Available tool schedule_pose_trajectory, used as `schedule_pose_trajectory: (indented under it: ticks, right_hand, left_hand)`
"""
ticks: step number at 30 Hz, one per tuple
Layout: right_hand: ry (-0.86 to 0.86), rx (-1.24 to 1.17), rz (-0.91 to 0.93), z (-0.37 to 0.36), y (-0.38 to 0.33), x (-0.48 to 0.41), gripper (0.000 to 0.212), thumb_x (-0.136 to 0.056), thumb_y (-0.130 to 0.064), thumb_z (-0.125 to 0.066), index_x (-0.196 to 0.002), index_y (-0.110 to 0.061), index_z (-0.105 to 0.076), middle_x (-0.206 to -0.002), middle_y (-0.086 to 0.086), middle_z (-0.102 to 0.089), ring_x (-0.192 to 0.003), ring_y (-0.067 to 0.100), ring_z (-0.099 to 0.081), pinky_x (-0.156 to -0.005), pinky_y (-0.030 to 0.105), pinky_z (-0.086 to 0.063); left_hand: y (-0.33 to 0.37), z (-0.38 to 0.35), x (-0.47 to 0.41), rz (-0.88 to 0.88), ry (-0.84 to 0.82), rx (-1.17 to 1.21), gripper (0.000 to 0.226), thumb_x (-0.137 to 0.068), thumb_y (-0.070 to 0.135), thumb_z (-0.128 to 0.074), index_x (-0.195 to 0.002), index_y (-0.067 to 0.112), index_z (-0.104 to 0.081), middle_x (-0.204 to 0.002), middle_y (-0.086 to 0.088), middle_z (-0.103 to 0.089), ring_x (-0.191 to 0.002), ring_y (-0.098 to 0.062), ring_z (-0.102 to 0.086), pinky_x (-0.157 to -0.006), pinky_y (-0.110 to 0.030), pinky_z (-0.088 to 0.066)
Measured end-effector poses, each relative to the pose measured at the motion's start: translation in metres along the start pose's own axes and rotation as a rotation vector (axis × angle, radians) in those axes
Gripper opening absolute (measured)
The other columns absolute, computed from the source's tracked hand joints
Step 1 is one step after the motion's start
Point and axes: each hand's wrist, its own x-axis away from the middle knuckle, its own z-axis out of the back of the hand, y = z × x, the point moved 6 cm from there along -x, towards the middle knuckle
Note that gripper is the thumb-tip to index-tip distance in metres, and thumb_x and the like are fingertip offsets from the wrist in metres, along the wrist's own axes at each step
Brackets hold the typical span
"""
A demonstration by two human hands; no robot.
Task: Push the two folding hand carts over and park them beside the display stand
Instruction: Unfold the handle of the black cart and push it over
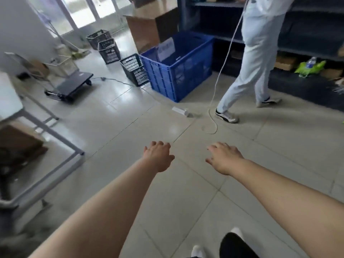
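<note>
A folding hand cart with a flat black deck and a metal handle stands on the tiled floor at the far left, near the wall. I see only this one cart. My left hand and my right hand are stretched out ahead of me over bare floor, palms down, fingers loosely apart, holding nothing. Both hands are well short of the cart. The picture is blurred, so I cannot make out a display stand with certainty.
A large blue crate and several black baskets stand ahead. A person in light trousers walks at right beside dark shelving. A white cable trails across the floor. A grey table frame is at left.
</note>
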Motion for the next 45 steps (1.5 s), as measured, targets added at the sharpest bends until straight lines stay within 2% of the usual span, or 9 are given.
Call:
schedule_pose_trajectory:
  ticks: [7, 14, 19, 24, 30, 37, 45]
  right_hand:
    - [-0.026, 0.088, 0.23, 0.045, -0.092, -0.127, 0.051, -0.096, -0.048, -0.039, -0.139, -0.021, -0.038, -0.143, 0.006, -0.04, -0.132, 0.027, -0.036, -0.105, 0.044, -0.033]
    - [-0.062, 0.179, 0.406, 0.1, -0.146, -0.246, 0.051, -0.096, -0.046, -0.039, -0.14, -0.02, -0.037, -0.144, 0.007, -0.04, -0.131, 0.027, -0.038, -0.102, 0.044, -0.034]
    - [-0.081, 0.191, 0.483, 0.126, -0.181, -0.312, 0.051, -0.096, -0.045, -0.04, -0.141, -0.02, -0.037, -0.146, 0.006, -0.04, -0.133, 0.028, -0.037, -0.104, 0.044, -0.034]
    - [-0.119, 0.22, 0.546, 0.131, -0.237, -0.386, 0.052, -0.097, -0.045, -0.039, -0.141, -0.02, -0.036, -0.146, 0.006, -0.039, -0.132, 0.028, -0.038, -0.105, 0.045, -0.034]
    - [-0.102, 0.243, 0.574, 0.144, -0.334, -0.49, 0.052, -0.096, -0.046, -0.04, -0.141, -0.021, -0.037, -0.146, 0.006, -0.039, -0.133, 0.028, -0.037, -0.105, 0.044, -0.034]
    - [-0.114, 0.252, 0.569, 0.172, -0.455, -0.6, 0.051, -0.096, -0.046, -0.038, -0.14, -0.021, -0.036, -0.145, 0.006, -0.038, -0.133, 0.027, -0.034, -0.105, 0.046, -0.032]
    - [-0.114, 0.253, 0.578, 0.209, -0.549, -0.743, 0.052, -0.096, -0.048, -0.037, -0.141, -0.022, -0.035, -0.146, 0.005, -0.038, -0.134, 0.027, -0.035, -0.105, 0.046, -0.033]
  left_hand:
    - [-0.111, 0.022, -0.039, 0.246, -0.061, 0.061, 0.052, -0.095, 0.044, -0.044, -0.14, 0.02, -0.038, -0.145, -0.006, -0.039, -0.134, -0.029, -0.029, -0.111, -0.051, -0.026]
    - [-0.174, 0.064, -0.105, 0.459, -0.09, 0.12, 0.05, -0.096, 0.043, -0.041, -0.139, 0.018, -0.039, -0.142, -0.007, -0.042, -0.129, -0.029, -0.034, -0.105, -0.048, -0.034]
    - [-0.204, 0.087, -0.147, 0.494, -0.092, 0.113, 0.052, -0.096, 0.045, -0.041, -0.141, 0.018, -0.038, -0.144, -0.006, -0.042, -0.13, -0.03, -0.034, -0.106, -0.048, -0.033]
    - [-0.268, 0.098, -0.194, 0.563, -0.106, 0.152, 0.053, -0.095, 0.045, -0.043, -0.14, 0.018, -0.039, -0.144, -0.006, -0.042, -0.131, -0.029, -0.035, -0.106, -0.047, -0.033]
    - [-0.384, 0.113, -0.256, 0.598, -0.109, 0.173, 0.056, -0.094, 0.046, -0.045, -0.142, 0.02, -0.035, -0.146, -0.005, -0.038, -0.133, -0.029, -0.033, -0.106, -0.047, -0.031]
    - [-0.531, 0.167, -0.341, 0.589, -0.071, 0.235, 0.056, -0.094, 0.045, -0.045, -0.143, 0.019, -0.033, -0.145, -0.006, -0.037, -0.132, -0.03, -0.031, -0.104, -0.047, -0.035]
    - [-0.659, 0.204, -0.451, 0.608, -0.089, 0.313, 0.059, -0.094, 0.044, -0.046, -0.144, 0.018, -0.03, -0.148, -0.008, -0.033, -0.134, -0.031, -0.028, -0.106, -0.051, -0.034]
